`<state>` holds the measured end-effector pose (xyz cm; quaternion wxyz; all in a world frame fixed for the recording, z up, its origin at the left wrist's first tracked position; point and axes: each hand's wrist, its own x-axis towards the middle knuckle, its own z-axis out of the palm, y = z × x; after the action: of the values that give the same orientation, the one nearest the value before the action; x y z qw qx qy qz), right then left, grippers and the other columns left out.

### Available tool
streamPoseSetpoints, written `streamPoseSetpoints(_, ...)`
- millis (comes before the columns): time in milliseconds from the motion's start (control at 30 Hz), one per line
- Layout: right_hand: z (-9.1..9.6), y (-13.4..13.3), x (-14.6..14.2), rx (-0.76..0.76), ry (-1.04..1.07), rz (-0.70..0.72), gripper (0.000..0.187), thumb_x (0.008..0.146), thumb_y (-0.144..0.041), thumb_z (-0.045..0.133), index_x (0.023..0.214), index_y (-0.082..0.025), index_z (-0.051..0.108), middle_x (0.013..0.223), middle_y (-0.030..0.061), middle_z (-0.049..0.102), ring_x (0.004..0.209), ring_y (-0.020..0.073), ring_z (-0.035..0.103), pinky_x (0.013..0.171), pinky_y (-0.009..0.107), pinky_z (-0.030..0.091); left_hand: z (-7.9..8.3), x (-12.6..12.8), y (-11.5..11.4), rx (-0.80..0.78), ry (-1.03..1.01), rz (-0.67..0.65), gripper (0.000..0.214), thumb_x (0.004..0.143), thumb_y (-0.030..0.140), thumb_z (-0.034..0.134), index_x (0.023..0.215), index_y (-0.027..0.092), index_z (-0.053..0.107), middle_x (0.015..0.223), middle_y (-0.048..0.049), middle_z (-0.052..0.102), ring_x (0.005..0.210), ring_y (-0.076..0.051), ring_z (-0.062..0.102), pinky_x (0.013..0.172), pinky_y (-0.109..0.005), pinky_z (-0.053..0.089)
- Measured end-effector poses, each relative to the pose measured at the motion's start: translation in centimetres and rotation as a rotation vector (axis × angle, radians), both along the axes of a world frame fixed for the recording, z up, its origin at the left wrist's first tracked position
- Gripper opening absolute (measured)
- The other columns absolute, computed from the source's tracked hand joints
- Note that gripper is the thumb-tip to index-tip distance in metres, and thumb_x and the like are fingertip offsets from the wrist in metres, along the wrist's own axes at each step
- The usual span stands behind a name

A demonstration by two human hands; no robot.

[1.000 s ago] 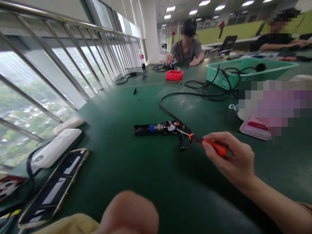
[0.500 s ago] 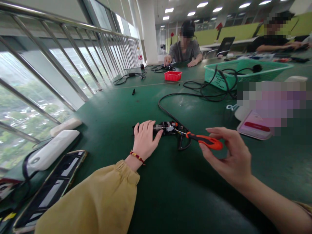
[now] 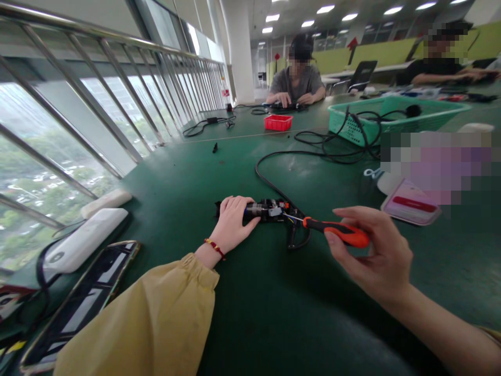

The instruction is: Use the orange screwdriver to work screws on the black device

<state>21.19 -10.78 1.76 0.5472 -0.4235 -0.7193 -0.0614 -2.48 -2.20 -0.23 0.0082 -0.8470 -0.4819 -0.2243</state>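
A black opened device point(image 3: 270, 211) with exposed parts and a black cable lies on the green table point(image 3: 250, 292). My left hand point(image 3: 234, 223), in a yellow sleeve with a red bracelet, is wrapped over the device's left end and holds it down. My right hand point(image 3: 371, 256) pinches an orange-handled screwdriver point(image 3: 336, 232). Its tip points left into the device's exposed middle.
A phone point(image 3: 84, 303) and two white power banks point(image 3: 84, 240) lie at the left by the window railing. A teal basket point(image 3: 395, 117) with cables, a small red tray point(image 3: 278, 122) and a pink-white object point(image 3: 410, 202) stand further off. Two other people sit at the far end.
My left hand came in from the bottom edge, reached the device and closed over its left end. The screwdriver has stayed at the device.
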Motion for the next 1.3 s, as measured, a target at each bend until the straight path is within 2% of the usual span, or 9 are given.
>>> streamPoseSetpoints(100,0.08,-0.03,-0.05,-0.041,-0.031,-0.021,0.024,0.07,-0.017,0.063,0.092,-0.024,0.056,0.073,0.0002,0.058,0.065,0.0149,0.056,0.058,0.03,0.047,0.05,0.09,-0.1,0.0,0.019,0.012,0.029,0.079,0.032,0.051,0.104,0.017,0.047,0.102,-0.0058,0.054,0.098,-0.021,0.046,0.096,-0.04,0.029)
streamPoseSetpoints(267,-0.18,0.04,-0.03,0.009,0.079,0.019,0.046,0.067,-0.013,0.063,0.11,-0.023,0.049,0.088,0.0043,0.056,0.077,0.018,0.056,0.063,0.032,0.049,0.1,0.14,-0.2,0.005,0.036,0.022,0.029,0.079,0.033,0.05,0.104,0.017,0.047,0.101,-0.0063,0.054,0.098,-0.022,0.046,0.094,-0.04,0.03)
streamPoseSetpoints(433,-0.05,-0.08,-0.08,-0.049,-0.013,-0.004,0.026,0.07,-0.015,0.063,0.093,-0.024,0.055,0.075,0.0007,0.057,0.066,0.0149,0.056,0.056,0.029,0.047,0.08,0.17,-0.23,0.009,0.037,0.022,0.029,0.079,0.033,0.05,0.103,0.018,0.047,0.101,-0.0063,0.054,0.098,-0.023,0.047,0.093,-0.04,0.031)
streamPoseSetpoints(567,0.01,-0.02,-0.1,0.022,0.069,0.016,0.043,0.067,-0.014,0.063,0.108,-0.023,0.05,0.088,0.0042,0.056,0.077,0.0182,0.056,0.062,0.032,0.048,0.04,0.18,-0.2,0.013,0.044,0.023,0.029,0.079,0.033,0.049,0.104,0.017,0.046,0.101,-0.0066,0.054,0.098,-0.023,0.047,0.093,-0.04,0.031)
streamPoseSetpoints(733,0.14,-0.22,-0.15,-0.056,-0.024,0.01,0.022,0.071,-0.016,0.062,0.09,-0.023,0.055,0.074,0.0002,0.057,0.062,0.0135,0.056,0.056,0.029,0.047,-0.03,0.16,-0.2,0.02,0.042,0.025,0.029,0.079,0.034,0.05,0.103,0.017,0.046,0.101,-0.0065,0.054,0.098,-0.023,0.047,0.092,-0.04,0.031)
streamPoseSetpoints(900,-0.01,-0.09,-0.21,0.036,0.066,0.015,0.042,0.067,-0.014,0.063,0.106,-0.023,0.05,0.087,0.0038,0.056,0.076,0.0184,0.057,0.063,0.033,0.049,-0.01,0.2,-0.21,0.018,0.036,0.024,0.029,0.079,0.034,0.05,0.103,0.018,0.046,0.101,-0.0063,0.054,0.098,-0.023,0.047,0.093,-0.04,0.031)
streamPoseSetpoints(1067,0.14,-0.07,-0.21,-0.064,-0.012,0.027,0.021,0.07,-0.016,0.062,0.089,-0.025,0.055,0.075,0.0004,0.058,0.063,0.0141,0.055,0.053,0.029,0.047,0.04,0.21,-0.22,0.015,0.036,0.028,0.029,0.079,0.034,0.05,0.102,0.018,0.046,0.101,-0.0064,0.054,0.098,-0.023,0.047,0.092,-0.04,0.032)
streamPoseSetpoints(1233,-0.05,-0.04,-0.21,0.023,0.092,0.033,0.044,0.067,-0.012,0.063,0.108,-0.023,0.05,0.087,0.0034,0.056,0.076,0.017,0.056,0.062,0.031,0.049,0.0,0.2,-0.18,0.021,0.052,0.031,0.029,0.079,0.034,0.05,0.102,0.017,0.046,0.1,-0.0065,0.054,0.097,-0.023,0.047,0.092,-0.04,0.032)
streamPoseSetpoints(1300,-0.09,-0.05,-0.19,0.012,0.087,0.04,0.043,0.067,-0.012,0.064,0.106,-0.023,0.051,0.086,0.0032,0.056,0.075,0.0166,0.056,0.061,0.03,0.049,-0.02,0.2,-0.16,0.024,0.057,0.031,0.03,0.079,0.034,0.05,0.102,0.016,0.046,0.1,-0.0067,0.054,0.097,-0.023,0.047,0.092,-0.04,0.032)
